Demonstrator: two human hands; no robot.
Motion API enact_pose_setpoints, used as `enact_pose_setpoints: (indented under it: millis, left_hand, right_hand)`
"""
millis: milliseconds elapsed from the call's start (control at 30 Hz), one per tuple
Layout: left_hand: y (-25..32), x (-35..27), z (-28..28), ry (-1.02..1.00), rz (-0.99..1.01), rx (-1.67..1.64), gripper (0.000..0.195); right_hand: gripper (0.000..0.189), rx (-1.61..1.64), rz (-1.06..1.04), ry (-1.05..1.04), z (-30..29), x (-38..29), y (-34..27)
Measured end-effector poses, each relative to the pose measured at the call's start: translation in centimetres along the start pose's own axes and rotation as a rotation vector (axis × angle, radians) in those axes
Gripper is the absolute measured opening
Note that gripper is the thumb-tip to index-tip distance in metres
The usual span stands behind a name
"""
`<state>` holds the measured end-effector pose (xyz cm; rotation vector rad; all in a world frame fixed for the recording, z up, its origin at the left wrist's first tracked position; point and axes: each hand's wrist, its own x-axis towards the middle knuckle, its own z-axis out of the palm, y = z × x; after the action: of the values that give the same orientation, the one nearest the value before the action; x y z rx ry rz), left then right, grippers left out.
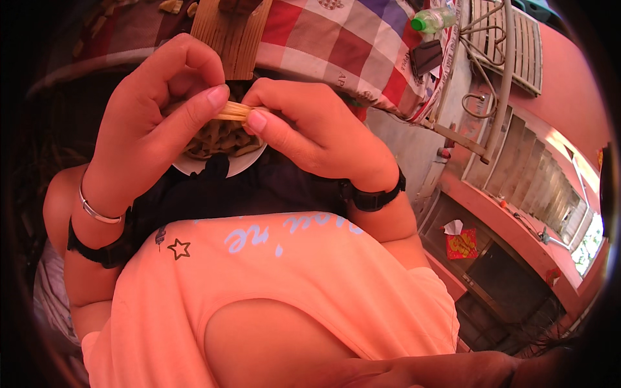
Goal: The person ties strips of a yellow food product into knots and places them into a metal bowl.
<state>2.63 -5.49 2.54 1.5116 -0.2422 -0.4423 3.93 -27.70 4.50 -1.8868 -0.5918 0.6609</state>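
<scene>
Both my hands meet over a white bowl that sits at my lap. My left hand pinches one end of a pale yellow, ribbed strip between thumb and forefinger. The strip's other end is between the thumb and forefinger of my right hand. What the strip is made of, I cannot tell. Brownish strip-like pieces lie in the bowl beneath, partly hidden by my hands. Just beyond the fingers, a ribbed wooden board juts over the edge of the bed.
A checked cloth covers the bed, with yellowish pieces at its far left. A plastic bottle with a green cap and a dark flat object lie at the right, near a curved metal bed frame. Stairs are farther right.
</scene>
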Motion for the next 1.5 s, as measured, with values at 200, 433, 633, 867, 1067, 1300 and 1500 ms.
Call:
enact_pose_setpoints:
  millis: [200,433,633,867,1067,1300,1500]
  left_hand:
    - [-1.2,1.1,-1.2,0.009,-0.018,0.228,0.010]
    - [-3.5,3.7,-1.6,0.271,0.246,0.493,0.010]
    - [-5.5,5.3,-2.2,0.313,0.148,0.761,0.010]
    - [-0.9,2.2,0.4,0.192,0.104,-0.040,0.024]
    - [0.2,1.0,3.0,0.079,-0.036,-0.376,0.034]
    - [-0.4,1.5,0.7,0.122,0.223,0.269,0.024]
    - [-1.1,0.8,2.7,-0.026,0.608,0.594,0.033]
  right_hand:
    - [0.021,-0.150,0.085,0.086,-0.7,0.7,1.9]
    - [0.022,-0.329,-0.010,0.436,-0.2,4.0,4.0]
    - [0.025,-0.429,0.045,0.439,0.3,5.7,5.2]
    - [0.028,-0.272,-0.251,0.356,-0.1,1.9,2.6]
    - [0.037,0.714,-0.200,0.587,3.1,2.0,1.0]
    - [0.028,0.666,0.129,0.263,-0.8,0.5,1.2]
    - [0.030,0.349,0.145,-0.300,2.0,-0.3,0.8]
